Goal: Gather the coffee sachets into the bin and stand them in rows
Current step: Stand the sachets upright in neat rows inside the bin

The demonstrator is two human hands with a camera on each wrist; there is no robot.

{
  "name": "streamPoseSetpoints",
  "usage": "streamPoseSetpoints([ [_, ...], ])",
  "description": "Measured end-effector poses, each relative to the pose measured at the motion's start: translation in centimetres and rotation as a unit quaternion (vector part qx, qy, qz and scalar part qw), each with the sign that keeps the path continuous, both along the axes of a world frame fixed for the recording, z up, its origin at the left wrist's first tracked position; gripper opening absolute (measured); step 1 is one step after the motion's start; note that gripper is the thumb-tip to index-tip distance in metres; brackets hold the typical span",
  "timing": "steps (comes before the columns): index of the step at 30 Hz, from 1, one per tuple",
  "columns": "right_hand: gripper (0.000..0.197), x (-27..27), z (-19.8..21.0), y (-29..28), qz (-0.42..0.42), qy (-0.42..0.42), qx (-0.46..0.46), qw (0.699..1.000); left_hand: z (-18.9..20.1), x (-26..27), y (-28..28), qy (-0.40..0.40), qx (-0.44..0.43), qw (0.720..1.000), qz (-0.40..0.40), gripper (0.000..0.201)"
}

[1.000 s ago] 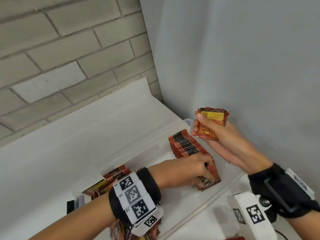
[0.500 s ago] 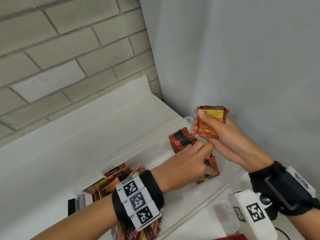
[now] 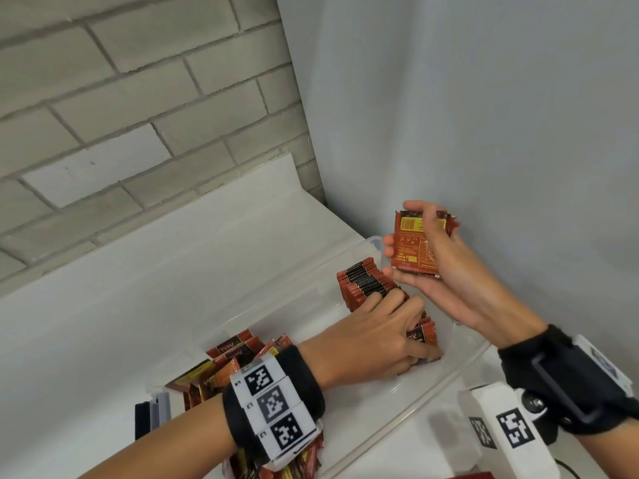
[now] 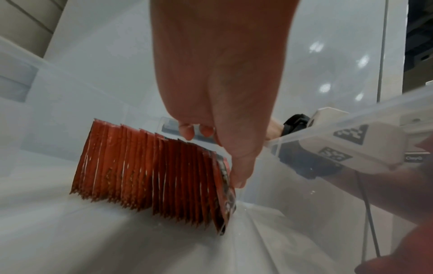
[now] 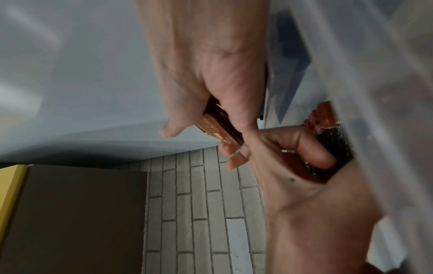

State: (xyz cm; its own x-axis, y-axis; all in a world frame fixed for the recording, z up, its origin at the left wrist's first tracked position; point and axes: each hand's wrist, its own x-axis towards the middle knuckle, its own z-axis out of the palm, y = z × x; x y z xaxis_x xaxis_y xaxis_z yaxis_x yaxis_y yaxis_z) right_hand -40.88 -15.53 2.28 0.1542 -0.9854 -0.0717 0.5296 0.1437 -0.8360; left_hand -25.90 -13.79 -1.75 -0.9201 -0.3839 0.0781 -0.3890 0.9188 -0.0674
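The clear bin (image 3: 463, 371) sat on the white counter (image 3: 166, 292) in the far right corner. Inside, your left hand (image 3: 377, 337) braced the standing row of sachets (image 4: 150, 178), fingers curled over its near end. Your right hand (image 3: 449, 267) gripped a small stack of sachets (image 3: 411, 243) above it. Had you let go of the row's end, it could have toppled forward.

Head cam looked down over both wrists; each wrist cam sat close under its palm, both catching the row of sachets (image 4: 150, 178) by the fingers.
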Motion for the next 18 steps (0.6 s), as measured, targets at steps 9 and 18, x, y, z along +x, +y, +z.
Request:
streamPoseSetpoints([
  [9, 0.041, -0.7, -0.2, -0.3, 0.023, -0.117, 0.040, 0.992, 3.5, 2.7, -1.5, 0.076, 0.164, 0.984, 0.001, 0.026],
  [18, 0.050, -0.4, 0.0, 0.1, 0.132, -0.083, 0.023, 0.988, 6.6, 6.1, -3.7, 0.253, 0.139, 0.929, 0.229, 0.027],
])
